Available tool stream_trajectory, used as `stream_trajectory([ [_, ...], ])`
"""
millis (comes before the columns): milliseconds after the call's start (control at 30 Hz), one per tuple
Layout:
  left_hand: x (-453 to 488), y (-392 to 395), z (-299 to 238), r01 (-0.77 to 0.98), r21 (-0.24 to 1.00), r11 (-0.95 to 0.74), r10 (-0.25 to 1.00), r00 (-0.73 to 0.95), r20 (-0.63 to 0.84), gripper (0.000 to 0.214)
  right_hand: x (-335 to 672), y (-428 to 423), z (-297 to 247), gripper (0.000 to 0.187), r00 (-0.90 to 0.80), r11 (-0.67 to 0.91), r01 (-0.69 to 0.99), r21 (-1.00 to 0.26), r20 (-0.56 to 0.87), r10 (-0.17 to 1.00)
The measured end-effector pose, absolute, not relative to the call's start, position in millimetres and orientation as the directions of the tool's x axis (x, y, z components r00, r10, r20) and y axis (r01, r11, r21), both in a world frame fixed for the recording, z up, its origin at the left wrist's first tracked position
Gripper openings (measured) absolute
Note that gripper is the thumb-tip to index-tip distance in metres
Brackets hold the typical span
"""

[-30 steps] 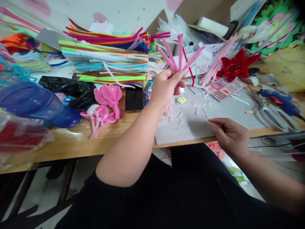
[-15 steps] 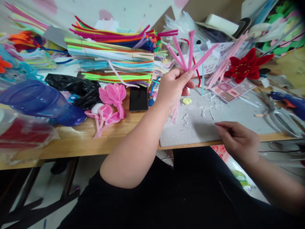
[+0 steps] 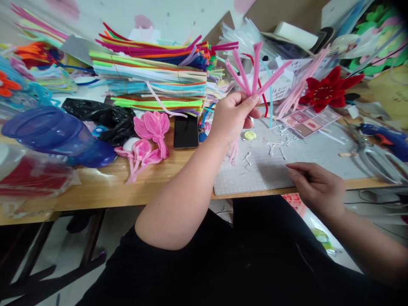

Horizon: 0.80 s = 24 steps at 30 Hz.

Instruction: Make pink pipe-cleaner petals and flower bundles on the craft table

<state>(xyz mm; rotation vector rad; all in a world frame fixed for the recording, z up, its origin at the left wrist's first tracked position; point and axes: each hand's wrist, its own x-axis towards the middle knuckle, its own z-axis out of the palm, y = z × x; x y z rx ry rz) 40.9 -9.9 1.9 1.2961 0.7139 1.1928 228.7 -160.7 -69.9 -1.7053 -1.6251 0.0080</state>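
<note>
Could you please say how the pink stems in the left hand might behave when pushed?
The pink stems fan upward from the left hand without drooping, so they are probably fairly stiff. They look slim, so likely light. Their fuzzy surface suggests they would not be slippery.

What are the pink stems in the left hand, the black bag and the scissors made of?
The pink stems in the left hand look like matt, fuzzy chenille; any wire core is hidden. The black bag seems thin, glossy plastic, judging by its crinkles and highlights. The scissors are probably metal: silvery, with a smooth sheen.
</note>
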Motion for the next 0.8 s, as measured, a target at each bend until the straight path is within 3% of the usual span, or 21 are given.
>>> stream_trajectory([
  [367, 39.9, -10.1, -2.4, -0.284, 0.956, -0.076, 0.947, 0.279, 0.159, 0.016, 230.8, -161.4, -72.1, 0.021, 0.199, 0.081, 0.858, -0.508, 0.473, 0.858],
  [800, 36.4, -3.7, -4.8, -0.276, 0.948, -0.16, 0.943, 0.241, 0.229, 0.017, 227.5, -159.4, -70.6, 0.021, 0.214, 0.052, 0.871, -0.489, 0.473, 0.855],
])
